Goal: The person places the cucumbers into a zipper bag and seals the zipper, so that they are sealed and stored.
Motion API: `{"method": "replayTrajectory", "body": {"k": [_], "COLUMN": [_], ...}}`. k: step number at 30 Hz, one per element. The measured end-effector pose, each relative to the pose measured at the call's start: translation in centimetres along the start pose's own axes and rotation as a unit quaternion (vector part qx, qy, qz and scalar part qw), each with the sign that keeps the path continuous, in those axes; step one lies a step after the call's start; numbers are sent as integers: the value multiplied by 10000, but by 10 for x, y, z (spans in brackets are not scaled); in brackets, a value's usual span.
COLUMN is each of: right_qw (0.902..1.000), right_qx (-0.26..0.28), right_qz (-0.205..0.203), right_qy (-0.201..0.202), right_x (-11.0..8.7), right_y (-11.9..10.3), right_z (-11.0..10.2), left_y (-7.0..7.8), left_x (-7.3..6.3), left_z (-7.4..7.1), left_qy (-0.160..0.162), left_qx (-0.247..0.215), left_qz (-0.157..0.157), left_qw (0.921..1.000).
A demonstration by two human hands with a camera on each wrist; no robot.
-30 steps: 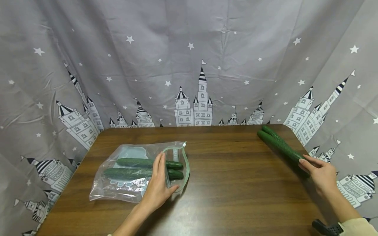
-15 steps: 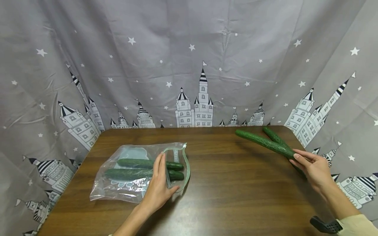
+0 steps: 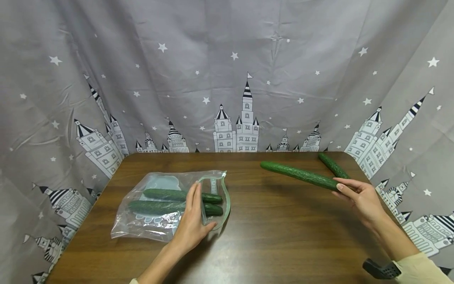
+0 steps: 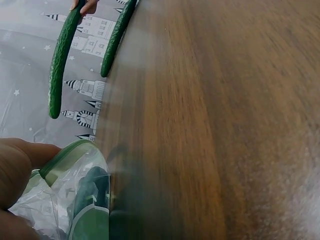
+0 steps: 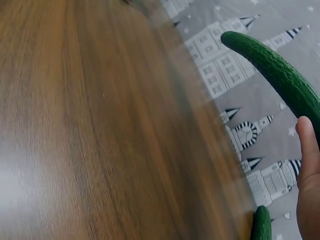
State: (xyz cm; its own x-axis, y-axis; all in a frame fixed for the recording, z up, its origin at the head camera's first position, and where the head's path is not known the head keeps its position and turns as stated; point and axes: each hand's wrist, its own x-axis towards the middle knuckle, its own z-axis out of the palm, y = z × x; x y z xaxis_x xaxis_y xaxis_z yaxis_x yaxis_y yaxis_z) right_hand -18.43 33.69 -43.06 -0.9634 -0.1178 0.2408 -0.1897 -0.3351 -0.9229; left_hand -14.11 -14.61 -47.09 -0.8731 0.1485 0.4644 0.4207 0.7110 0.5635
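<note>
A clear zip bag (image 3: 124, 225) with a green-edged mouth lies on the left of the table, its mouth facing right and held apart. Two cucumbers (image 3: 161, 194) lie inside it, partly behind my left hand (image 3: 191, 225). That hand grips the bag beside its mouth; in the left wrist view its fingers (image 4: 30, 152) meet the green zip edge. My right hand (image 3: 365, 203) pinches one end of a cucumber (image 3: 298, 173), raised above the table and pointing left. Behind it, another cucumber (image 3: 331, 163) lies at the table's far right corner, partly hidden by the held one and the hand.
The brown wooden table (image 3: 269, 244) spans the space between the bag and the right hand. A grey curtain (image 3: 283, 55) printed with castles and stars hangs along its back and sides. A dark strap (image 3: 381, 270) sits on the right wrist.
My right hand has lifted one cucumber away from the other at the right corner and carried it left, turning it more level. The left hand and the bag have stayed put.
</note>
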Motion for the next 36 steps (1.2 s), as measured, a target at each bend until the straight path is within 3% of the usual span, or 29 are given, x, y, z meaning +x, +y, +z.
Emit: {"method": "replayTrajectory", "body": {"k": [7,16,26,31,36], "right_qw": [9986,9918,9888,9849,9836], "right_qx": [-376,-781,-916,-1233,-1376], "right_qz": [-57,197,327,620,637], "right_qy": [-379,-993,-1135,-1043,-981], "right_x": [4,12,25,31,37], "right_y": [3,6,28,48,63], "right_z": [14,37,73,101,128], "left_y": [-2,0,0,2,3], "left_x": [0,3,3,3,3], "left_z": [0,-2,-3,-3,-3], "left_qy": [100,69,77,-65,-53], "left_qx": [6,-58,-35,-45,2], "left_qz": [91,76,95,-63,-21], "left_qw": [9999,9999,9999,9999,10000]}}
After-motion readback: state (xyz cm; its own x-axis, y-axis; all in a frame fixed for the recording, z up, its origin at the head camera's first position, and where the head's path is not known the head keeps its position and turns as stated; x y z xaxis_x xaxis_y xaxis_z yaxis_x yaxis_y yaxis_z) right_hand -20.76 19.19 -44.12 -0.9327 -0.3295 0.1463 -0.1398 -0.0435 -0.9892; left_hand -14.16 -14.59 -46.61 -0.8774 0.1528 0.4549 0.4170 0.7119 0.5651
